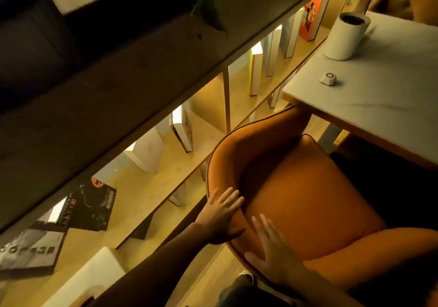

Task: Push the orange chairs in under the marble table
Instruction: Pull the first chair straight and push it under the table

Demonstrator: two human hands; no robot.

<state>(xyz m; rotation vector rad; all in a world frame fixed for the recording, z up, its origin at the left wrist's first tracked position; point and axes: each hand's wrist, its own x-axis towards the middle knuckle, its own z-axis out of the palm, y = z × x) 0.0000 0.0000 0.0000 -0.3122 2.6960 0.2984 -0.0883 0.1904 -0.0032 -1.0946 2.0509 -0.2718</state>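
Orange chair (308,195): seen from above at lower centre, set at the corner of the marble table (379,98); its far arm is tucked under the table edge, while most of the seat lies outside the edge.
Chair rim: a curved back with dark piping, running from the near side round to the table corner.
Left hand (220,216): laid flat on the curved back rim, fingers (231,198) straight and spread wide, nothing gripped.
Right hand (272,249): pressed flat on the near part of the back, fingers straight and spread, nothing held.
Table edge: a pale top with a thick light rim; its corner is seen just above the chair arm, and a pale leg (329,136) stands below it beside the seat.
Room under the table: dark open space is seen beyond the seat on the right.
On the table: a white cylinder (343,36) is stood near the far edge; a small white round device (328,78) is placed near the corner, well apart from the cylinder.
Left side: a lit wooden shelf (151,197) with upright books (256,69) runs close along the chair back, a narrow gap being left between them.
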